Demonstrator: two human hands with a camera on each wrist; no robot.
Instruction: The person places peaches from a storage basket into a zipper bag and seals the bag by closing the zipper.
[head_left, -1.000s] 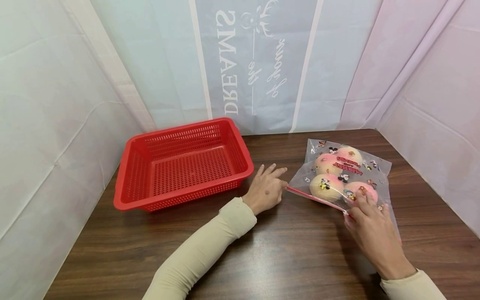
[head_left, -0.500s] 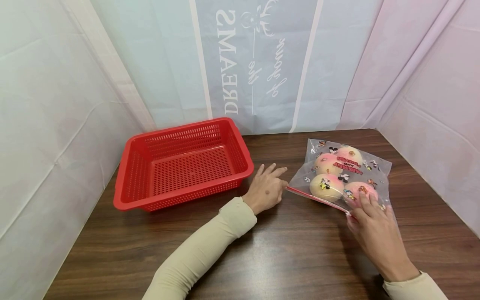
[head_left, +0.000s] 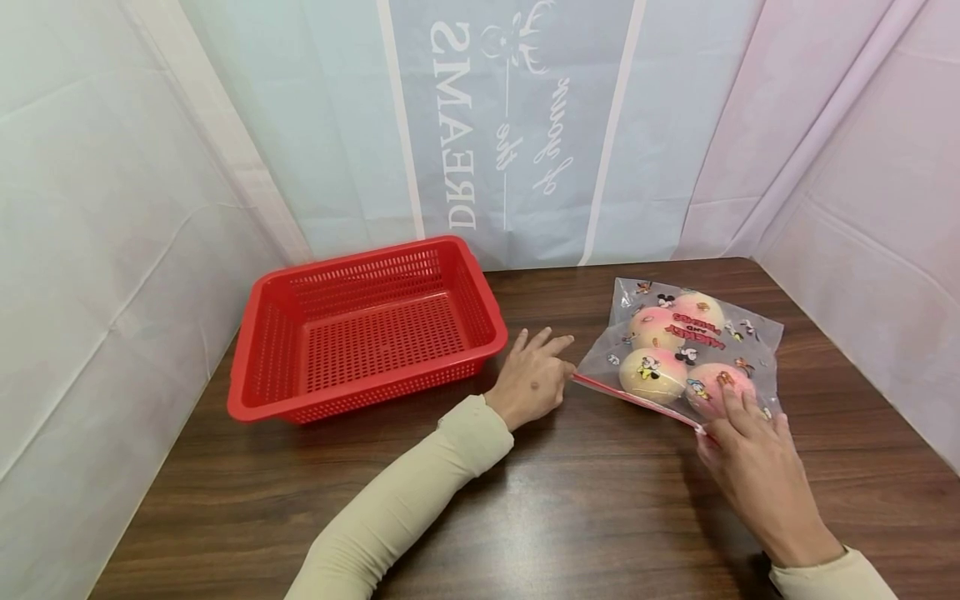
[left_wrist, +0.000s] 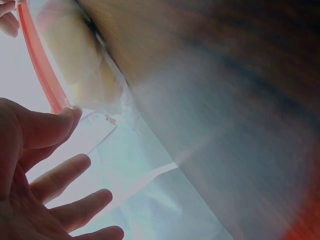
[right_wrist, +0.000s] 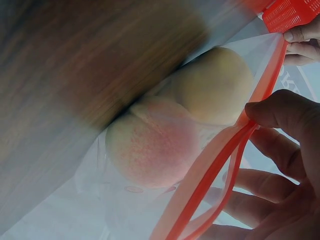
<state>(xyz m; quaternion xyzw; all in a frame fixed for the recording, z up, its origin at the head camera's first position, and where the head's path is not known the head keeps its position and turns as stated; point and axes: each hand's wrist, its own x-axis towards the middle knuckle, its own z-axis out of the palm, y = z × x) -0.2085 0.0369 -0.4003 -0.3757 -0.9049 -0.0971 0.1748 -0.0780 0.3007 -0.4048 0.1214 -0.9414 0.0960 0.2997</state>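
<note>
A clear zip bag (head_left: 705, 340) printed with cartoon figures lies at the right, with several peaches (head_left: 651, 377) inside. Its red zip strip (left_wrist: 37, 65) runs along the near edge. My left hand (head_left: 528, 379) pinches the bag's left corner between thumb and index finger, the other fingers spread. At the zip, my right hand (head_left: 757, 475) pinches the small slider (right_wrist: 253, 123) with its thumb and index finger; its other fingers reach over the bag beside the nearest peach. In the right wrist view the two red edges stand apart below the slider and run together above it, toward my left hand.
A red perforated plastic basket (head_left: 382, 342), with nothing in it, stands left of my left hand. The brown wooden table (head_left: 585, 517) is enclosed by pale fabric walls (head_left: 82, 250) on both sides and a printed cloth (head_left: 510, 125) at the back.
My right hand has slid a little to the right and toward me along the zip, with the slider in its pinch. The left hand and the basket have stayed put.
</note>
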